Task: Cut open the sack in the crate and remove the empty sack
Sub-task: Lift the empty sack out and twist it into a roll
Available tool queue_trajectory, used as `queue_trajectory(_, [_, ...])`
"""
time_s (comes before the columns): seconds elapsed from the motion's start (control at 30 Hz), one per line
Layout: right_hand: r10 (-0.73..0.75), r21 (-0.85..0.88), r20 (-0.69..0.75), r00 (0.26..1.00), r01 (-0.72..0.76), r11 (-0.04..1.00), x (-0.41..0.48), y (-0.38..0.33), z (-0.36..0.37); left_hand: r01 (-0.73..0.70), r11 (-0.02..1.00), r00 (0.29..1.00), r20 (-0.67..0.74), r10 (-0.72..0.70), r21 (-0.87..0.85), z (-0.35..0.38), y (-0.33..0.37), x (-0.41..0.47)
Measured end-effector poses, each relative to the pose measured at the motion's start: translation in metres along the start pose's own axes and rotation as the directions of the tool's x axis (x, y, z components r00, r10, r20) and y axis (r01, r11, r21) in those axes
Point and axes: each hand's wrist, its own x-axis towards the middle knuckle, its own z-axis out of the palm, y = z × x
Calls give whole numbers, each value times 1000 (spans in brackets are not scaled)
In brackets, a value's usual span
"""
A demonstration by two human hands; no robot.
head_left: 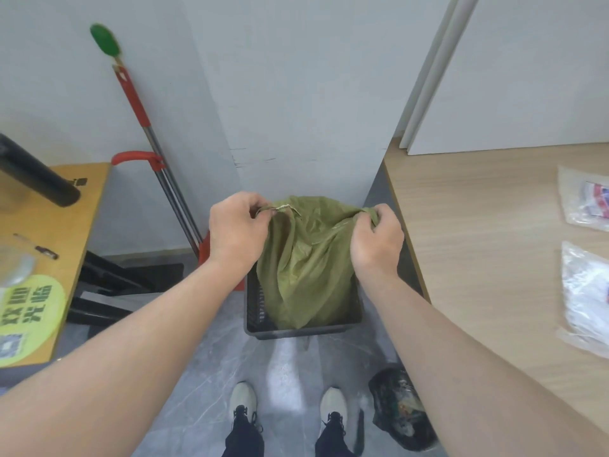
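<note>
Both forearms reach out from the bottom corners, bare, converging toward the middle. I see my left hand [235, 227] curled into a loose fist, knuckles up, its fingers pinching the top edge of the green sack [304, 258] at its left corner. My right hand [377, 240] mirrors it, closed on a bunched fold of the same edge at the right corner. Between the two hands the sack's mouth is drawn fairly taut, and a thin pale seam or thread runs along the edge near the left grip.

Below the hands the sack hangs limp and creased, olive-green, woven-looking, with long folds falling into the dark slatted crate [253, 311]. Its lower part sits inside the crate; I cannot tell whether anything remains in it. The crate rests on the grey floor [214, 357], just ahead of my two shoes [243, 402].

Right of my right hand lies a pale wooden counter [478, 225] with clear plastic bags [585, 291] on it. Left of my left hand, a red-handled mop [138, 110] leans on the wall.
</note>
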Motion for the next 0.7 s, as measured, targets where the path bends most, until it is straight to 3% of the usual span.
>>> queue_trajectory(0.17, [1, 13, -28, 1000, -1, 1000, 16, -10, -3, -45, 997, 996, -81, 39, -69, -1, 6, 0])
queue_trajectory(0.5, [-113, 21, 87, 990, 112, 994, 28, -32, -10, -50, 985, 993, -112, 31, -165, -5, 36, 24])
queue_trajectory(0.7, [-232, 88, 127, 964, 222, 971, 32, -65, -16, -68, 971, 965, -263, 5, -231, -18, 50, 41])
